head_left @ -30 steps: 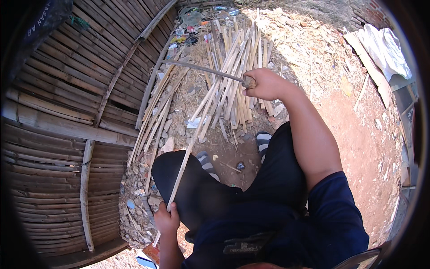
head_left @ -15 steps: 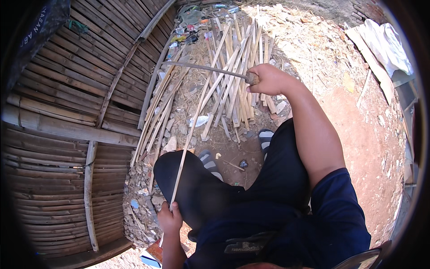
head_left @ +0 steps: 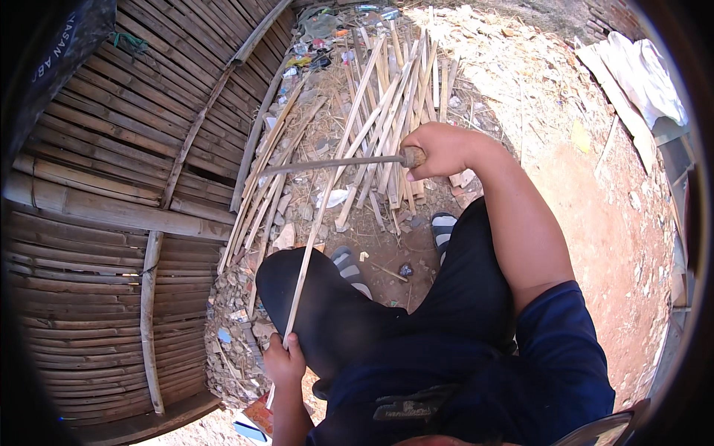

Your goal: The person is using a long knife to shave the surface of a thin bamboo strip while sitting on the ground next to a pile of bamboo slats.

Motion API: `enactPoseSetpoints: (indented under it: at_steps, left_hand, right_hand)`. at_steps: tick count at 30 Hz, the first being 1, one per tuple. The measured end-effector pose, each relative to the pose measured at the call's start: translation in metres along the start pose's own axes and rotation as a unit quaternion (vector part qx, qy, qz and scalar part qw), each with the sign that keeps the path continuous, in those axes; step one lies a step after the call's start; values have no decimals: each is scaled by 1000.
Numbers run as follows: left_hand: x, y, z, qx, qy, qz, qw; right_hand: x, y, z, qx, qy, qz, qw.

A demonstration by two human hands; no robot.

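Observation:
My left hand (head_left: 285, 360) is closed around a long, thin bamboo strip (head_left: 303, 275) beside my left knee. The strip runs away from me over the knee, and its far part blends into the strips beyond. In my right hand (head_left: 444, 149) is a long, narrow-bladed knife (head_left: 335, 162), gripped by its short wooden handle. The dark blade points left and crosses over the strip; whether it touches cannot be made out. My arm is stretched out ahead.
A loose pile of strips (head_left: 387, 126) lies ahead, with more strips (head_left: 271, 167) along the slatted bamboo wall (head_left: 97, 186) at left. Rubble and litter cover the ground. My sandalled feet (head_left: 347, 269) stand before the pile. White sheeting (head_left: 639, 74) is at far right.
My right hand has drawn the knife nearer to me, and its blade has swung so that it lies more level. My left hand and the strip have hardly moved.

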State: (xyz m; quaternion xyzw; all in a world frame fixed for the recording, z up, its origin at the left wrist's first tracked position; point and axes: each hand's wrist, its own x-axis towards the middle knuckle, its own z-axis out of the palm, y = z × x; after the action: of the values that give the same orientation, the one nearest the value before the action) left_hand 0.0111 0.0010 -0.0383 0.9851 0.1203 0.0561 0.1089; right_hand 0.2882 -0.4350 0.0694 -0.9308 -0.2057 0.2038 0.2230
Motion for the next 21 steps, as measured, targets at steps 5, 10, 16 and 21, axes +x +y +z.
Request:
enactPoseSetpoints:
  at_steps: [5, 10, 16, 21]
  left_hand:
    - [2, 1, 0, -44, 1, 2, 999]
    - [2, 2, 1, -25, 4, 14, 1000]
    - [-1, 2, 3, -18, 27, 4, 999]
    - [1, 3, 0, -20, 16, -4, 1000]
  right_hand:
    - [6, 14, 0, 56, 124, 53, 989]
    - [3, -32, 43, -49, 48, -123, 990]
    - [1, -35, 33, -67, 11, -132, 989]
    - [12, 15, 8, 22, 129, 1, 991]
